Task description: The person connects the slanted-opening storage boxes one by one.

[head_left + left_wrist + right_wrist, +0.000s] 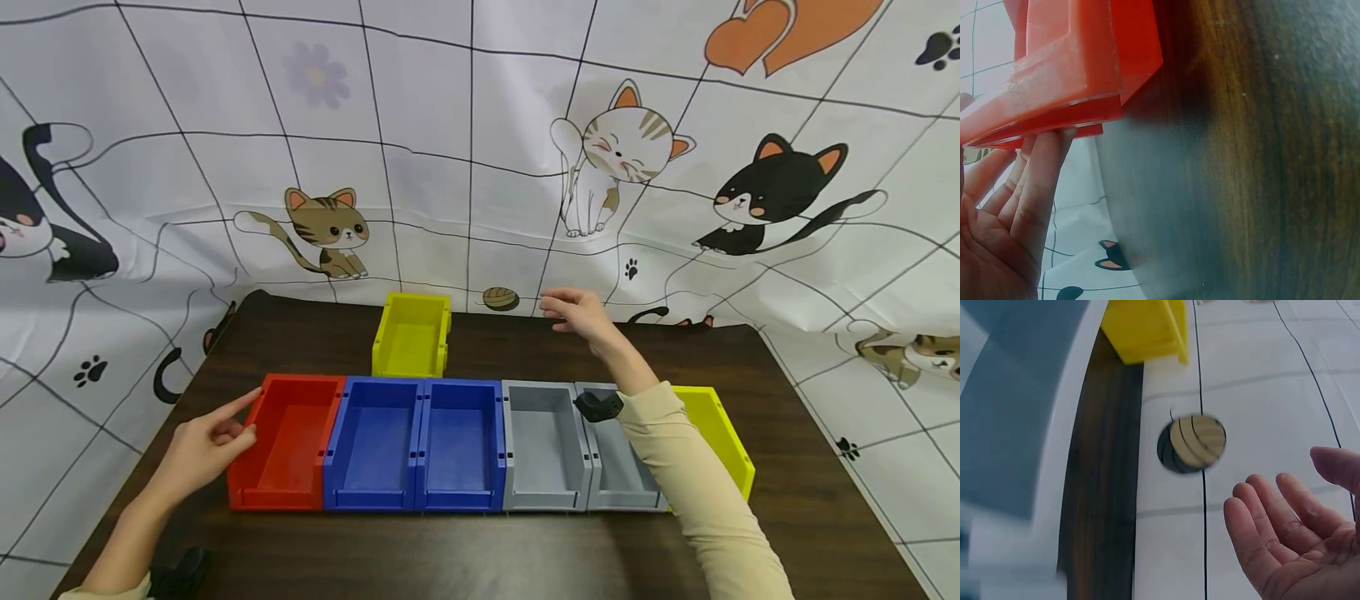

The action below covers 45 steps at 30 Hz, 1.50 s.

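Note:
My left hand point(201, 450) is at the left side of a red bin point(296, 433), its index finger stretched along the side toward the back. In the left wrist view, straight fingers point(1038, 181) touch the outer wall of the red bin point(1079, 56). My right hand point(581, 317) is raised beyond the grey bins, near the back edge of the table, holding nothing. In the right wrist view its palm shows, with the fingers point(1272, 512) loosely bent and the thumb apart. A grey bin point(543, 446) and a second grey bin point(618, 467) sit below the right forearm, which partly covers the second.
Two blue bins, one on the left point(378, 442) and one on the right point(461, 442), stand between red and grey. A yellow bin point(712, 433) ends the row, partly behind the sleeve. Another yellow bin point(411, 333) stands behind. A cat-print cloth point(427, 183) hangs beyond the dark table point(360, 554).

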{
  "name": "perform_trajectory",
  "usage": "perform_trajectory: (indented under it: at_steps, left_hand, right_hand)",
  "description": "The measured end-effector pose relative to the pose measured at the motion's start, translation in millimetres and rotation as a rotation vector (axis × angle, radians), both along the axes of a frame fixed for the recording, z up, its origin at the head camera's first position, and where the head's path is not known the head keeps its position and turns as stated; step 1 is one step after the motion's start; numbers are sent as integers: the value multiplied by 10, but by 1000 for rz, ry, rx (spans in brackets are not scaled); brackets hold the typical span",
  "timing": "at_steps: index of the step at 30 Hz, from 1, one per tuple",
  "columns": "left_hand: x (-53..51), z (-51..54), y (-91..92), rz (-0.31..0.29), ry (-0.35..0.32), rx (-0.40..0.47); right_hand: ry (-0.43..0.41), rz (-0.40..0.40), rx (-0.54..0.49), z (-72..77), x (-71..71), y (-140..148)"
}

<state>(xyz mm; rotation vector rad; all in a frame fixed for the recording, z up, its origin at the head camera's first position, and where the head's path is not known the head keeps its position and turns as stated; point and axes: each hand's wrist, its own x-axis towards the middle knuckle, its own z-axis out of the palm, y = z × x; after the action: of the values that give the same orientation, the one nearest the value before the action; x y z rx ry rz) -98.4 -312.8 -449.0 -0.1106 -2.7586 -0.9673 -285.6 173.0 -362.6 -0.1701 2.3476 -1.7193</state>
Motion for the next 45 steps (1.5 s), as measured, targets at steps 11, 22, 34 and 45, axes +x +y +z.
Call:
perform_trajectory:
  at_steps: [11,22,34,45]
  left_hand:
    - [8,3,-35,-19,50,0]
    - [-24,2,-21,-29,57,10]
    - [-13,-8,-4,-23,58,11]
    - [-1,-25,-1,-16,57,6]
  right_hand:
    - [-106,34,-13,-104,-74,-700]
    - [-210,0,-65,-260,-86,-1232]
    - [-323,-29,-49,-317,-87,-1495]
    - [-308,-62,1,-375,-114,-1590]
